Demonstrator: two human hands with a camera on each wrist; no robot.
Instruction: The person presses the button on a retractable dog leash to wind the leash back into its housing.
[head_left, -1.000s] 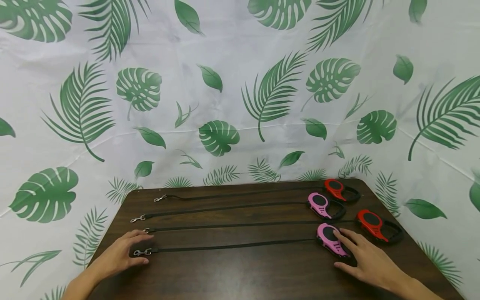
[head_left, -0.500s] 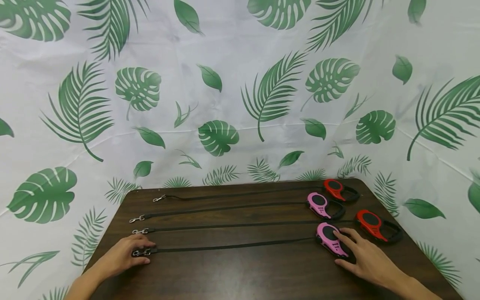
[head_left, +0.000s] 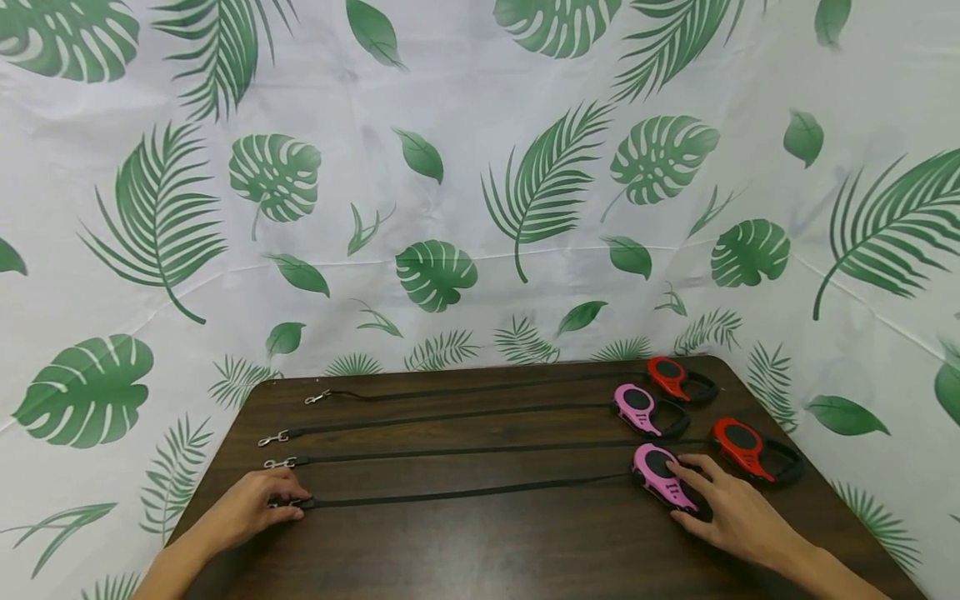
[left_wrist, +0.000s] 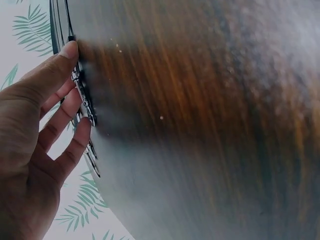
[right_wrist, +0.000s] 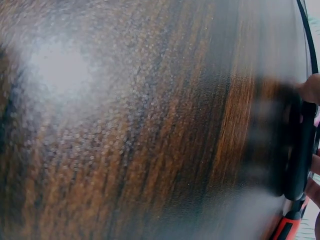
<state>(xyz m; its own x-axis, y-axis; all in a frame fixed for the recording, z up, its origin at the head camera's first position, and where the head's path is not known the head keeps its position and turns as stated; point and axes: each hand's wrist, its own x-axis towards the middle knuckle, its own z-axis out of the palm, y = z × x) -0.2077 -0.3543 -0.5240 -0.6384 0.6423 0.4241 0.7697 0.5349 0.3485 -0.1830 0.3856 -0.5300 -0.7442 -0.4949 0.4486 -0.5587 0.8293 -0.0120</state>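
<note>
At the front left of the table, my left hand (head_left: 258, 504) pinches the metal snap hook (left_wrist: 82, 95) at the strap end of the nearest retractable dog leash. Its thumb lies by the strap end and the other fingers sit behind the hook. The black strap (head_left: 465, 492) runs straight across to the pink leash case (head_left: 663, 479) on the right. My right hand (head_left: 731, 512) grips that case by its black handle (right_wrist: 299, 155), one finger on top of the pink shell. The hand covers most of the handle in the head view.
Behind lie three more leashes, stretched out in rows: a pink one (head_left: 636, 412), a red one (head_left: 738, 442) and another red one (head_left: 669, 379) at the back. Their snap hooks (head_left: 273, 437) point left. A leaf-print cloth (head_left: 450, 183) hangs behind the brown table (head_left: 465, 558).
My left hand has moved slightly right onto the front snap hook, and its thumb and fingers have closed around it. The right hand has stayed on the pink leash.
</note>
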